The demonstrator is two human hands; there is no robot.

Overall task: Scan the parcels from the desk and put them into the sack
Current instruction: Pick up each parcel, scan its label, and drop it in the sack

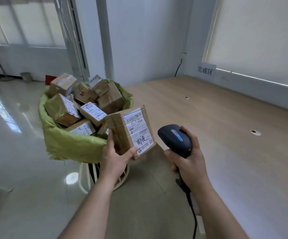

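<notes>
1. Parcel [131, 131] gripped in left hand [115, 157], just right of sack [67, 144], label up.
2. Scanner [175, 138] clutched in right hand [189, 163].
3. Sack heaped full; tabltop [226, 152] bare, likely last parcel.

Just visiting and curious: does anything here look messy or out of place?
Only the green sack: parcels are heaped crookedly above its rim. The left hand grips one parcel; the right hand grips the scanner.

At centre frame my left hand [116, 155] grips a cardboard parcel [131, 131], label up. Right of it, my right hand [189, 163] holds the black scanner [175, 138]. The green sack [67, 140], heaped with parcels, sits left of centre beside the desk [226, 135].
</notes>
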